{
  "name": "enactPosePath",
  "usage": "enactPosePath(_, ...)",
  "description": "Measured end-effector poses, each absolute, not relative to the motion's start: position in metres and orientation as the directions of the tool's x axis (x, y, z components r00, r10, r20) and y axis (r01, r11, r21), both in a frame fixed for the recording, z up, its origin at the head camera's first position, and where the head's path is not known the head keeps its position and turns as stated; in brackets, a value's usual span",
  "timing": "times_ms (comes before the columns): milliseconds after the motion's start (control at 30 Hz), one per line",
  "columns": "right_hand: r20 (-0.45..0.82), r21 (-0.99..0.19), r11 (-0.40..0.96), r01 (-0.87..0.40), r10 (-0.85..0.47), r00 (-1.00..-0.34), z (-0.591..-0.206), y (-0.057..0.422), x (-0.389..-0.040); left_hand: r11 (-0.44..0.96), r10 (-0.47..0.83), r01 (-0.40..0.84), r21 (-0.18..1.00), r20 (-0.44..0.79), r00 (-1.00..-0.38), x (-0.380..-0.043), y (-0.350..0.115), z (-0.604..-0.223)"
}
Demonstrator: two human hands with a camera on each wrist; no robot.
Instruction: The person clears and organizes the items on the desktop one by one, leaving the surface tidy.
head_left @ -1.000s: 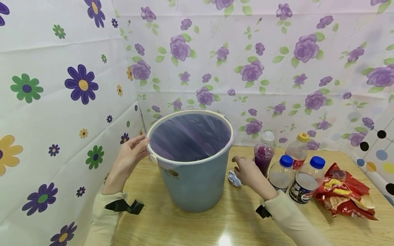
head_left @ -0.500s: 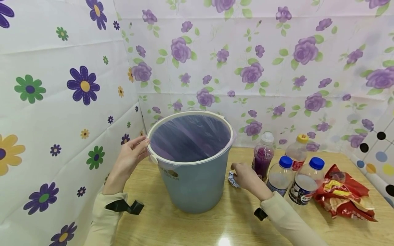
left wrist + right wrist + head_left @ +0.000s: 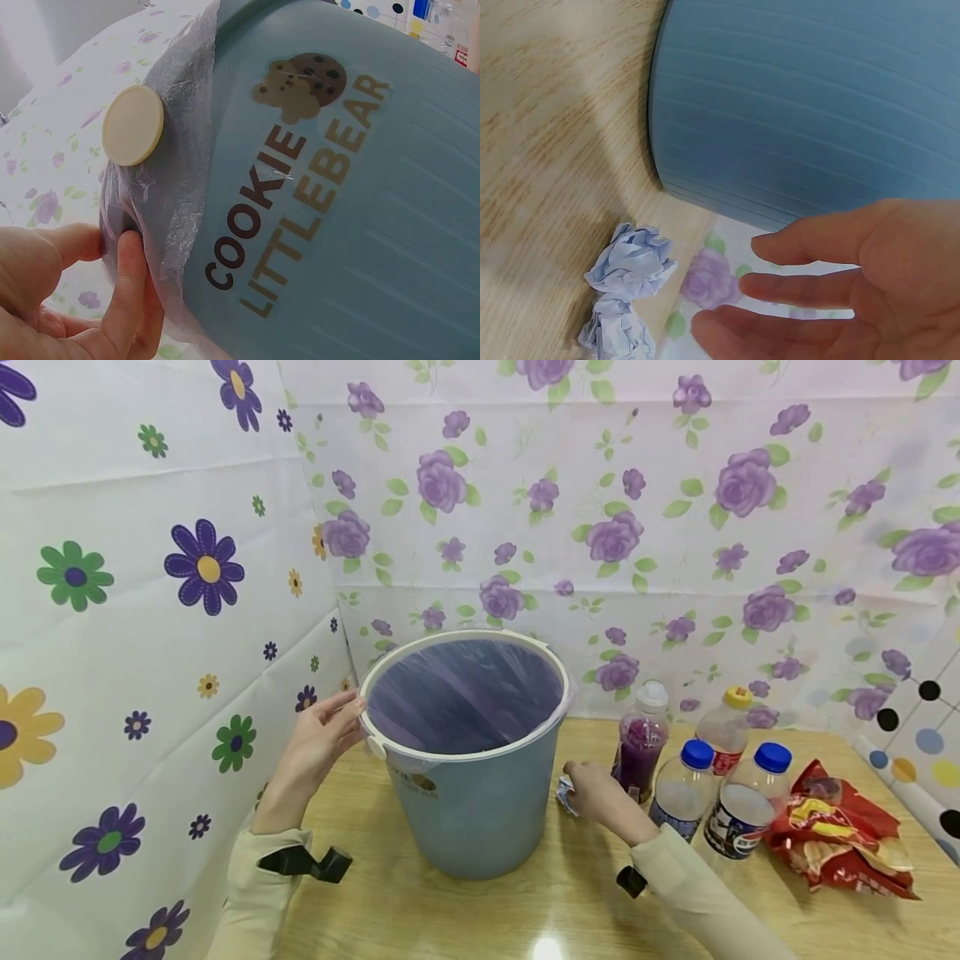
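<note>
A blue-grey trash bin [image 3: 480,818] with a cream rim and a plastic liner stands upright on the table. My left hand [image 3: 318,743] pinches the left side of its rim between thumb and fingers. In the left wrist view the translucent liner [image 3: 176,142] folds over the outside, beside the bin's printed lettering. My right hand [image 3: 600,793] hovers to the right of the bin, fingers slightly bent and apart with nothing between them. Just beyond the fingers, two crumpled paper balls [image 3: 634,262] lie on the table; in the head view the hand partly hides the paper [image 3: 565,795].
To the right stand a bottle with purple contents [image 3: 640,752], a yellow-capped bottle [image 3: 723,731] and two blue-capped bottles [image 3: 738,814]. A red snack bag [image 3: 840,835] lies at far right. Flowered sheets [image 3: 525,543] hang behind and at the left.
My right hand has come down and slightly left, covering more of the crumpled paper in the head view. The left hand keeps its hold on the rim, and the bin has stayed put.
</note>
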State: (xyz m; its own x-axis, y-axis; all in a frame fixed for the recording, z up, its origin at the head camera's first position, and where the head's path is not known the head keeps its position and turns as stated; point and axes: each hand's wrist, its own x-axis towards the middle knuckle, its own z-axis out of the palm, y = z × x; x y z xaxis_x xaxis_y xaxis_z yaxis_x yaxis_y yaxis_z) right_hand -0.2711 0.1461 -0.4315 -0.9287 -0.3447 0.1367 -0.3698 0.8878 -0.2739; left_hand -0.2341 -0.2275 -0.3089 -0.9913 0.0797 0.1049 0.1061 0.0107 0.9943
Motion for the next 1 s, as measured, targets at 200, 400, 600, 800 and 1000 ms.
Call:
enactPosePath(200, 0.038, -0.263, 0.895, -0.361, -0.364, -0.931, -0.433, 0.142, -0.273, 0.008, 0.075, 0.095, 0.995, 0.094, -0.993, -0.235, -0.227, -0.308)
enactPosePath(400, -0.051, -0.293, 0.900, -0.322, -0.351, -0.935, -0.440, 0.141, -0.272, 0.018, 0.082, 0.092, 0.996, 0.090, -0.993, -0.233, -0.227, -0.310)
enactPosePath(600, -0.085, -0.320, 0.886, -0.337, -0.381, -0.921, -0.444, 0.143, -0.274, 0.022, 0.079, 0.099, 0.995, 0.097, -0.992, -0.234, -0.227, -0.310)
enactPosePath(800, -0.119, -0.313, 0.885, -0.346, -0.398, -0.910, -0.447, 0.145, -0.275, 0.020, 0.079, 0.104, 0.994, 0.102, -0.992, -0.235, -0.227, -0.309)
enactPosePath(1000, -0.138, -0.282, 0.887, -0.365, -0.414, -0.900, -0.449, 0.145, -0.274, 0.002, 0.076, 0.101, 0.995, 0.100, -0.992, -0.234, -0.228, -0.308)
